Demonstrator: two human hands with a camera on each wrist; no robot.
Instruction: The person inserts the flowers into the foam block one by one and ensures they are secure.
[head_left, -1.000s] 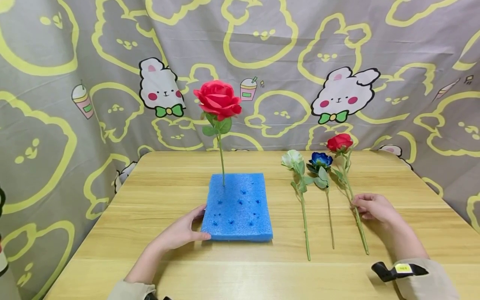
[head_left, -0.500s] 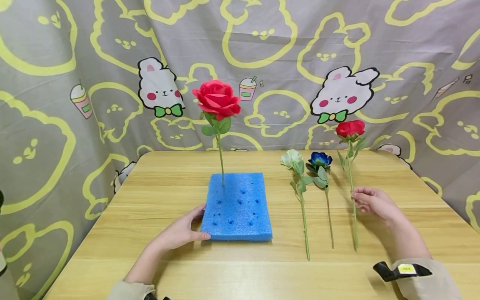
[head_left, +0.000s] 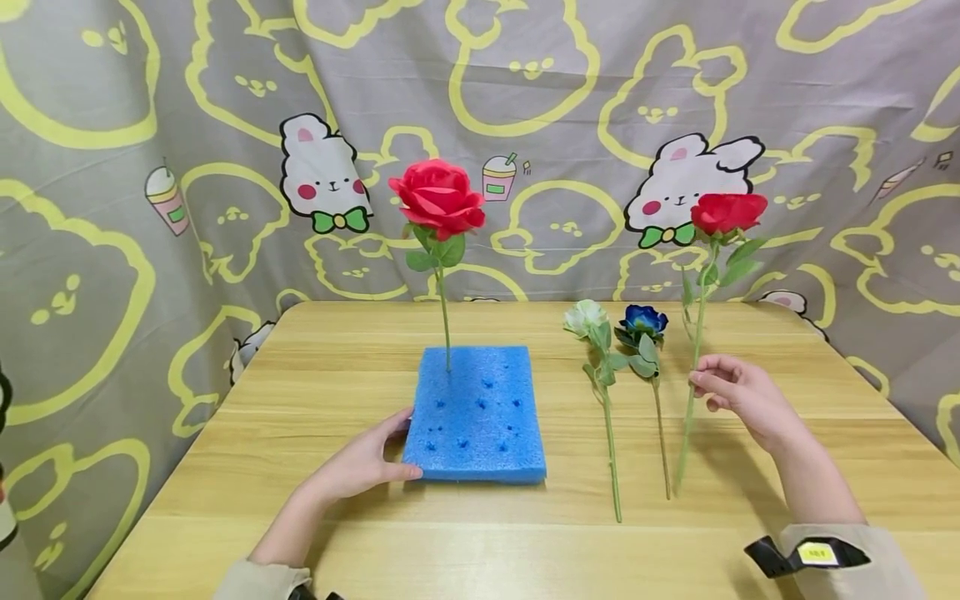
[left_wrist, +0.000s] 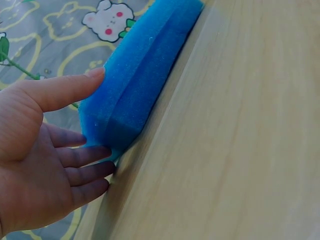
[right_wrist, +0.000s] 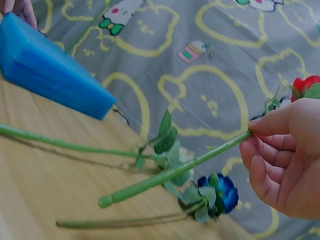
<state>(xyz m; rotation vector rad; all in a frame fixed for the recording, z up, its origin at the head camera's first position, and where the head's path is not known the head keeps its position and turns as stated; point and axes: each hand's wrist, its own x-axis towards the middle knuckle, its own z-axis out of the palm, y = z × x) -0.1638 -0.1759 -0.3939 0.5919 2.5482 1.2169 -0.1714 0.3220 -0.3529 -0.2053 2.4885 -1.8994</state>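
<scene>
Watching from my end of the feed, so everything's relative to the blue foam block [head_left: 476, 462]. Left hand [head_left: 360, 462] is at the block's left edge, thumb and fingers spread wide round the near corner, fairly straight. My read: just steadying it, since it looks light. The standing rose [head_left: 450, 250] is stuck into the block's far-left part, near vertical, bloom up. I guess the foam grips the stem. Small holes dot the rest of its top.

Right of the block, the white flower [head_left: 586, 319] and then the blue flower [head_left: 643, 322] lie flat, blooms pointing away from me, long axes running roughly front to back. Probably laid stem-end-near so they're easy to grab.

Furthest right of the block, the right hand [head_left: 742, 400] pinches the held rose [head_left: 727, 215] partway down its stem. Long axis is steep, bloom up and tipped away from the block, lower end angling down toward the block's side. Seems a handy grip, leaving the stem end free. Can't tell if that tip touches the table [head_left: 322, 375].
</scene>
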